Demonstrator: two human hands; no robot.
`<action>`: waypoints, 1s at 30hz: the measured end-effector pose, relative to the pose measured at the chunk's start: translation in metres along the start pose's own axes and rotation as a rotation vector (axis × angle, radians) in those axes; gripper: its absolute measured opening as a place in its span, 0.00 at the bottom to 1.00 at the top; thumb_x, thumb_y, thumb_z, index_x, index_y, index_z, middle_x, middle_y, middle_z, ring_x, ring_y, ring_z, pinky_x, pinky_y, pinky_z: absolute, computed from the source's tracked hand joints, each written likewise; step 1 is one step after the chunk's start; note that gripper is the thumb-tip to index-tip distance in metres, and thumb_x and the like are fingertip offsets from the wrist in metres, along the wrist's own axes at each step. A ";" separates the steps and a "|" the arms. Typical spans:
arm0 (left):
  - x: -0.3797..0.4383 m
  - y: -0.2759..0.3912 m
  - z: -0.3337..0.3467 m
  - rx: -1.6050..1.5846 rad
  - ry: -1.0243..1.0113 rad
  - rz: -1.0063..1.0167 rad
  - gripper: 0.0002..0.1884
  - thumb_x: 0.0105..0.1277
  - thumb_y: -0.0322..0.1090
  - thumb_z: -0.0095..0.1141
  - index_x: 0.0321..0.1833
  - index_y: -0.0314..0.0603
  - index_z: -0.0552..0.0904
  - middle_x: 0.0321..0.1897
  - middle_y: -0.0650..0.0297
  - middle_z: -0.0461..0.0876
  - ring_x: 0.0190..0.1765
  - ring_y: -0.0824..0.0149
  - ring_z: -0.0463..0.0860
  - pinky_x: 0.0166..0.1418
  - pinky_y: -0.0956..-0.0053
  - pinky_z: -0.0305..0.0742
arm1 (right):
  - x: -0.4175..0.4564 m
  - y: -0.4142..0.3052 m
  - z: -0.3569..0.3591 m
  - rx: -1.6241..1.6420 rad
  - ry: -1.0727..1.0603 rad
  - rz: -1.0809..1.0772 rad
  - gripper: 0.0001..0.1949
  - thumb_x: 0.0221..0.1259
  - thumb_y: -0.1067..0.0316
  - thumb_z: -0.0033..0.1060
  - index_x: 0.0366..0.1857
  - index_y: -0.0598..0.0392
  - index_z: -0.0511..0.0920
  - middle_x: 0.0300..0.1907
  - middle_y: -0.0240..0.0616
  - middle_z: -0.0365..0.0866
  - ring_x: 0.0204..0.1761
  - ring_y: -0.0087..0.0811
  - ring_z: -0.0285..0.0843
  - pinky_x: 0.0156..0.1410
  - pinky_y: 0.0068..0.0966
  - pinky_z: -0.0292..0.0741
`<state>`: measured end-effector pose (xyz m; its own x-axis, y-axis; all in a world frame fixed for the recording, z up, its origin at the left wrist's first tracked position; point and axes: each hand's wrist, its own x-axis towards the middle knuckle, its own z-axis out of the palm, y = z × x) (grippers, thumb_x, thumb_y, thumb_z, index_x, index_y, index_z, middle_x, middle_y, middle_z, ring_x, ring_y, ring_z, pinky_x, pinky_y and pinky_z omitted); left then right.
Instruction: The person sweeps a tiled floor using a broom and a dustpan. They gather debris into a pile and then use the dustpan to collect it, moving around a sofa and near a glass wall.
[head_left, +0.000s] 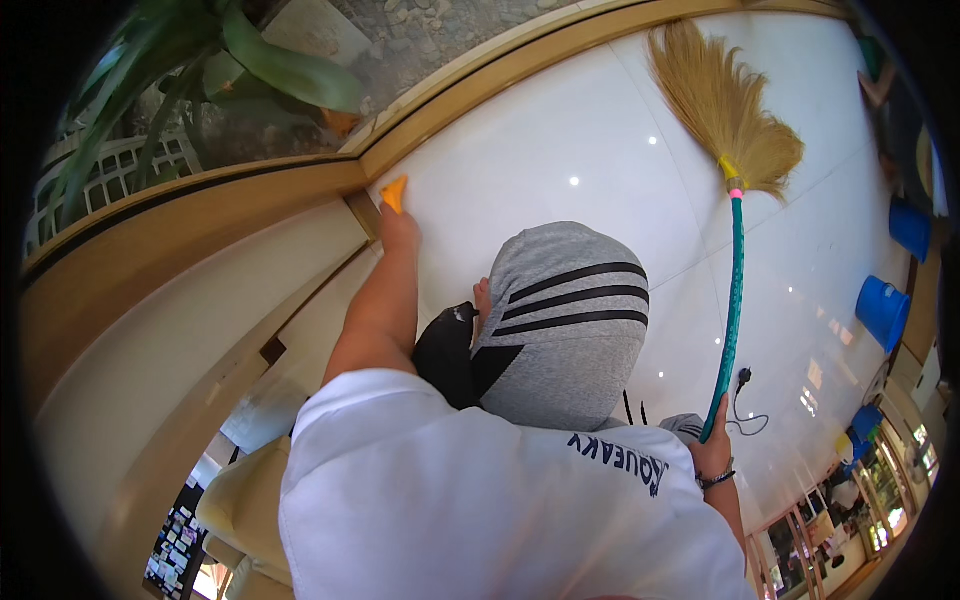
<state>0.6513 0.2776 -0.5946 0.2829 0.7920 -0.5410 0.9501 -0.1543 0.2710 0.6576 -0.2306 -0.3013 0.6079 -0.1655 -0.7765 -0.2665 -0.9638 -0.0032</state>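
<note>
My left arm stretches to the corner of the wooden window frame (450, 112). There my left hand (400, 219) holds a small orange piece (394, 193) against the pale floor; cloth or flat scraper, I cannot tell. Low on the right, my right hand (712, 444) grips the lower end of a broom's green handle (735, 285). The broom's straw head (724, 112) fans out on the glossy white tiles (525, 142), away from me. Between my arms is my bent knee in grey striped cloth (570, 322), with a black cloth-like item (448, 349) beside it.
A black power plug (744, 376) and its cord lie right of the broom handle. Two blue buckets (883, 311) stand farther right, near another person (896, 112). Behind the glass are plants (300, 71). A beige sofa (247, 495) is at lower left.
</note>
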 end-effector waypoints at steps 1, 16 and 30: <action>-0.002 -0.007 0.005 0.055 0.049 0.084 0.28 0.58 0.33 0.34 0.62 0.41 0.47 0.36 0.45 0.74 0.35 0.48 0.76 0.38 0.62 0.72 | 0.001 0.000 0.001 -0.002 0.012 -0.014 0.47 0.32 0.79 0.49 0.63 0.44 0.35 0.28 0.53 0.73 0.27 0.49 0.74 0.29 0.33 0.69; 0.022 0.007 -0.007 -0.203 -0.051 -0.195 0.26 0.58 0.34 0.36 0.61 0.41 0.52 0.45 0.44 0.71 0.48 0.49 0.72 0.50 0.63 0.66 | 0.001 -0.007 0.009 0.022 0.049 -0.013 0.47 0.31 0.81 0.48 0.63 0.43 0.36 0.24 0.51 0.72 0.24 0.46 0.73 0.27 0.31 0.68; 0.012 0.000 -0.008 -0.330 -0.028 -0.132 0.27 0.58 0.34 0.39 0.61 0.43 0.53 0.41 0.43 0.73 0.44 0.47 0.74 0.47 0.63 0.68 | 0.004 0.000 0.010 0.026 0.079 -0.099 0.47 0.31 0.81 0.48 0.63 0.43 0.37 0.26 0.52 0.73 0.25 0.46 0.73 0.28 0.30 0.69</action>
<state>0.6541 0.2917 -0.5944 0.1686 0.7752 -0.6088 0.8866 0.1507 0.4374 0.6525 -0.2290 -0.3105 0.6891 -0.0867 -0.7195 -0.2210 -0.9707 -0.0948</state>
